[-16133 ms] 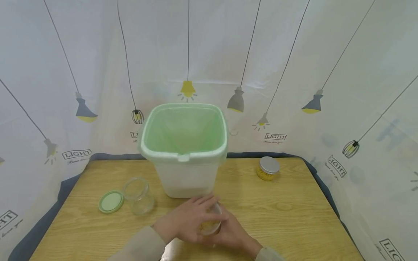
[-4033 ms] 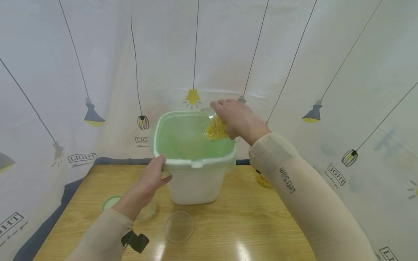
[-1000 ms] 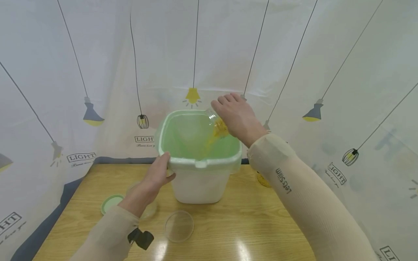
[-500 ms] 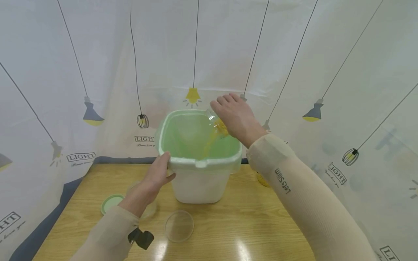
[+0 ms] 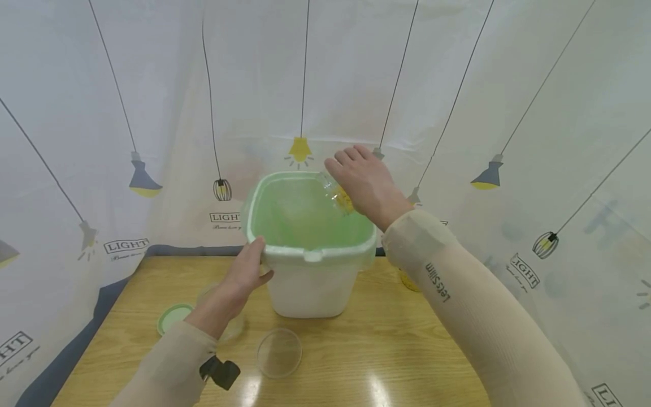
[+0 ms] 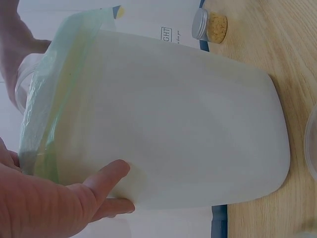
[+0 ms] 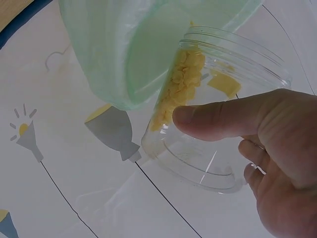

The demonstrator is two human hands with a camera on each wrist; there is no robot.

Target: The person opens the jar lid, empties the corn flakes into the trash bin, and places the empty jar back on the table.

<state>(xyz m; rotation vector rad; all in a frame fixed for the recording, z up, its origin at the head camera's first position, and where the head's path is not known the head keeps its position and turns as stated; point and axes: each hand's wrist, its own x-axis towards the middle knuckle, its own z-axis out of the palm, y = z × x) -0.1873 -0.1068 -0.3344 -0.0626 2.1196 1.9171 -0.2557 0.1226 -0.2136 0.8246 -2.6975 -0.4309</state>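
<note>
A white bin (image 5: pixel 310 282) (image 6: pixel 188 124) lined with a green bag (image 5: pixel 305 217) (image 7: pixel 129 54) stands on the wooden table (image 5: pixel 407 350). My right hand (image 5: pixel 363 183) (image 7: pixel 267 144) grips a clear jar (image 5: pixel 335 192) (image 7: pixel 208 109), tipped mouth-down over the bin's right rim. Some yellow flakes (image 7: pixel 178 84) cling inside the jar. My left hand (image 5: pixel 244 277) (image 6: pixel 59 203) holds the bin's front-left corner just under the rim, thumb on the wall.
A clear lid (image 5: pixel 278 352) lies on the table in front of the bin. An empty clear jar (image 5: pixel 224 316) and a green lid (image 5: pixel 174 317) sit at the left. A silver-capped jar of yellow flakes (image 6: pixel 210 25) (image 5: pixel 409 280) stands behind my right arm.
The stream of yellow flakes falling into the bin has stopped, and the jar holds fewer flakes. My right hand has tipped the jar slightly more. The left hand has not moved.
</note>
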